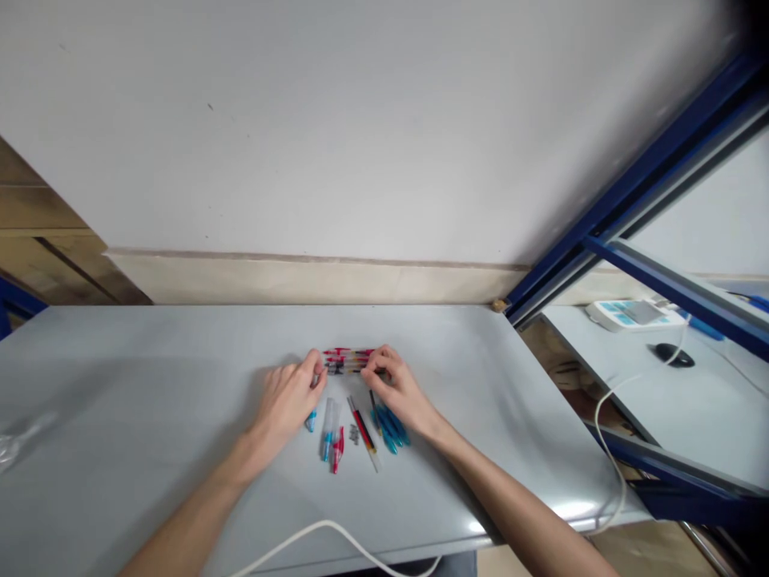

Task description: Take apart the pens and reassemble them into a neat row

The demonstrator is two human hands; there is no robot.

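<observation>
A small row of assembled pens point(347, 361) with red and dark parts lies on the grey table point(150, 385). My left hand point(292, 394) rests at the row's left end, fingers curled against the pens. My right hand point(395, 382) touches the row's right end, fingers bent over it. Whether either hand grips a pen I cannot make out. Nearer me lie loose pen parts: a clear barrel point(328, 419), blue and red caps point(333, 450), a red refill point(362, 429) and several blue pieces point(392, 429) under my right wrist.
A white cable point(324, 529) loops over the table's front edge. A crumpled clear plastic bag point(15, 445) lies at the far left. To the right a blue metal frame point(630, 200) separates a second table holding a white device point(630, 314) and a black mouse point(674, 353).
</observation>
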